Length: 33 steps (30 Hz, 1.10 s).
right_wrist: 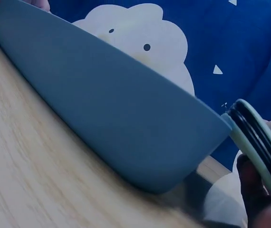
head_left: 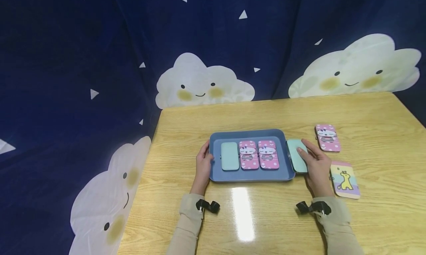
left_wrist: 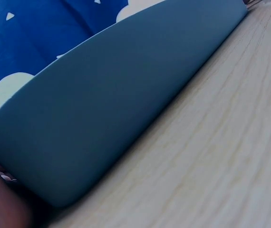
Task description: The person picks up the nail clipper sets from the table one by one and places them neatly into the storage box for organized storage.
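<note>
A blue-grey tray [head_left: 249,176] lies on the table, its long outer wall filling much of both wrist views. My left hand [head_left: 203,164] holds the tray's left end, with the thumb at the rim. My right hand [head_left: 317,170] grips a mint-green flat case [head_left: 297,153] between thumb and fingers, tilted against the tray's right rim. Seen edge-on in the right wrist view, this case [right_wrist: 254,142] has a dark seam and meets the tray's corner. Inside the tray stand a mint-green case [head_left: 230,156] and two pink cat-print cases [head_left: 249,155], side by side.
Right of the tray, another pink cat-print case [head_left: 327,137] lies farther back. A striped giraffe-print case [head_left: 345,180] lies close beside my right wrist. A dark blue curtain [head_left: 213,33] with clouds hangs behind and left of the wooden table [head_left: 159,196].
</note>
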Each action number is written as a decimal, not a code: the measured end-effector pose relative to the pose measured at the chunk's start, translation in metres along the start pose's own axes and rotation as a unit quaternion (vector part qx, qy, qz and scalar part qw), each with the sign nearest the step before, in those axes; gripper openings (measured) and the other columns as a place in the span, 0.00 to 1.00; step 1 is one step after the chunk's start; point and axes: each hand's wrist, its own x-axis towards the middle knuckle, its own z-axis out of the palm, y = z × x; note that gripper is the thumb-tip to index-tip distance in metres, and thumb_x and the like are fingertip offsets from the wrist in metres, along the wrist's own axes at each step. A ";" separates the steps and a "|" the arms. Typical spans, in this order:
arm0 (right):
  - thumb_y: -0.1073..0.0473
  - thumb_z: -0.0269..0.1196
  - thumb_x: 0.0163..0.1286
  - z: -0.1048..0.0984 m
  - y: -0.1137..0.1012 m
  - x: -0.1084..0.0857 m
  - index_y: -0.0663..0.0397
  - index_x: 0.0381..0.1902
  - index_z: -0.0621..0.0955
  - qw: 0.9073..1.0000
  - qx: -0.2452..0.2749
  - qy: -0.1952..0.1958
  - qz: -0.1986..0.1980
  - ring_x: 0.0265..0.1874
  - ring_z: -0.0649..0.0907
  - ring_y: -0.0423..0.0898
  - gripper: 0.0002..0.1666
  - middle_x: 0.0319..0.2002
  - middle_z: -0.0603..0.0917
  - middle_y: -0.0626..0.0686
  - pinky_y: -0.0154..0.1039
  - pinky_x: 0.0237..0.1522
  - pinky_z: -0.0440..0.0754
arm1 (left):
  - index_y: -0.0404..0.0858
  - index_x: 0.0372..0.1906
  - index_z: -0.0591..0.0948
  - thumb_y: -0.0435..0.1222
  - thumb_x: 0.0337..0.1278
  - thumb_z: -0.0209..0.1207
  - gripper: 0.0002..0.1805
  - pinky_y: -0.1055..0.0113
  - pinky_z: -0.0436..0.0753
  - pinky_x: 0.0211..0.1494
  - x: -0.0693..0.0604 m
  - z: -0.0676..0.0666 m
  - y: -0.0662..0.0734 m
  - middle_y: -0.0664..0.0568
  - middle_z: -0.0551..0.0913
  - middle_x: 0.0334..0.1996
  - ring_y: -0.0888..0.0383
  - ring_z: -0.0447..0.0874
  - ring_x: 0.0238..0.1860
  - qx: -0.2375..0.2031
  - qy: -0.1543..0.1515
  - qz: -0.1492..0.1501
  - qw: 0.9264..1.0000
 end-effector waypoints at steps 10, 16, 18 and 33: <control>0.69 0.68 0.63 0.003 0.000 -0.005 0.58 0.60 0.81 0.999 0.033 -0.012 0.009 0.53 0.76 0.40 0.26 0.60 0.78 0.51 0.24 0.42 0.80 | 0.27 0.73 0.61 0.19 0.52 0.43 0.37 0.57 0.58 0.75 -0.001 0.000 0.000 0.39 0.60 0.74 0.46 0.53 0.76 0.007 -0.002 -0.010 1.000; 0.69 0.68 0.64 0.006 -0.001 -0.007 0.59 0.60 0.81 0.999 0.049 -0.013 0.007 0.46 0.80 0.40 0.25 0.58 0.79 0.50 0.26 0.38 0.81 | 0.26 0.72 0.63 0.19 0.50 0.44 0.37 0.56 0.58 0.75 -0.001 0.001 0.001 0.37 0.61 0.73 0.44 0.54 0.75 0.013 0.010 0.000 1.000; 0.69 0.67 0.64 0.008 -0.002 -0.008 0.59 0.59 0.81 0.999 0.041 -0.010 0.007 0.45 0.80 0.39 0.25 0.59 0.79 0.50 0.26 0.37 0.81 | 0.25 0.72 0.63 0.19 0.49 0.45 0.37 0.56 0.58 0.75 -0.001 0.001 0.001 0.36 0.61 0.73 0.44 0.54 0.75 0.010 0.012 0.002 1.000; 0.67 0.69 0.63 0.021 -0.006 -0.012 0.52 0.57 0.84 0.999 -0.031 0.030 0.028 0.40 0.77 0.39 0.24 0.58 0.77 0.48 0.24 0.28 0.77 | 0.29 0.73 0.63 0.20 0.51 0.44 0.37 0.57 0.58 0.75 0.003 -0.001 -0.007 0.40 0.61 0.74 0.46 0.53 0.76 0.014 0.011 -0.014 1.000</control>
